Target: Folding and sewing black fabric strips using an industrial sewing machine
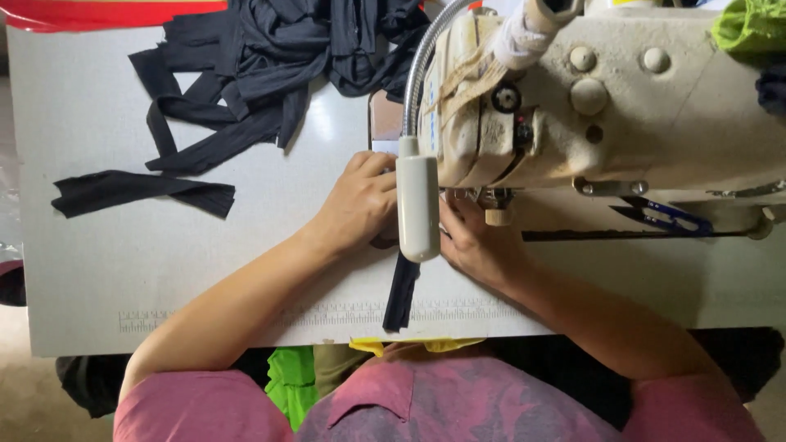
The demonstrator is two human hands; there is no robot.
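Note:
A cream sewing machine [622, 98] stands at the right of a white table [123, 245]. A narrow black fabric strip [402, 295] runs from under the machine's head down over the table's front edge. My left hand [356, 205] rests flat on the table just left of the needle area, fingers on the strip's upper end. My right hand [479, 241] lies just right of the strip, below the presser foot, fingers pressed on the fabric. A white gooseneck lamp head [417, 209] hangs over the strip and hides the spot where both hands meet.
A heap of black fabric strips [278, 57] lies at the table's back. One loose black strip [139, 190] lies at the left. Blue thread snips [663, 214] sit under the machine arm at the right. Green cloth [749, 24] is on top of the machine.

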